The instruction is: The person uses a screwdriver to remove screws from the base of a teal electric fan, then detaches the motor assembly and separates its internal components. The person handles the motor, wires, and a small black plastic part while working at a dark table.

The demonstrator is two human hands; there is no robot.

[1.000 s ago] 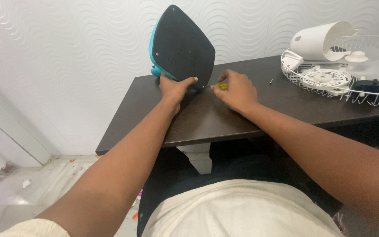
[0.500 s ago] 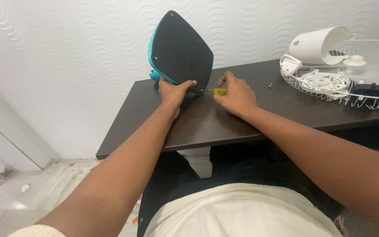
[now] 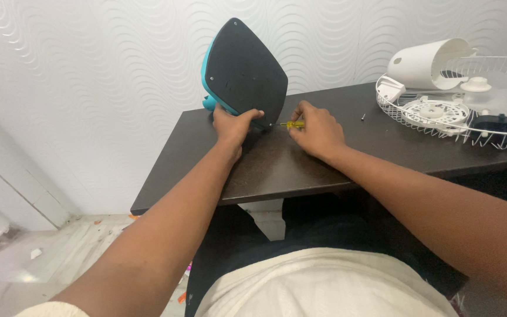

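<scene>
- On the dark brown surface (image 3: 347,152), against the wavy white wall (image 3: 89,70): a teal clothes iron (image 3: 243,73) stood on its heel, dark soleplate turned toward the camera, pointed tip up.
- Held at its lower edge by the left hand (image 3: 233,126), fingers (image 3: 252,113) curled tight over the rim of the soleplate, thumb out of sight behind.
- Just right of that edge: a small screwdriver (image 3: 291,124) with a yellow handle, lying nearly level, its thin shaft aimed at the iron's bottom corner and seemingly touching it there.
- Pinched around the yellow handle by the right hand (image 3: 319,132), fingers (image 3: 300,111) closed together on it, heel of the hand resting on the surface.
- Further right, well apart from both hands: a single loose dark screw (image 3: 362,116) lying bare on the surface.
- At the far right end: a white wire fan guard (image 3: 394,105) lying flat like a basket, with a round white plastic fan part (image 3: 432,110) and a black part (image 3: 494,122) inside it.
- Behind the guard: a white cylindrical motor housing (image 3: 426,58) tipped on its side, open end facing right.
- Below the surface's near edge: a cream-coloured garment (image 3: 318,282) over the lap, and pale floor (image 3: 24,270) at lower left with small bits of debris.
</scene>
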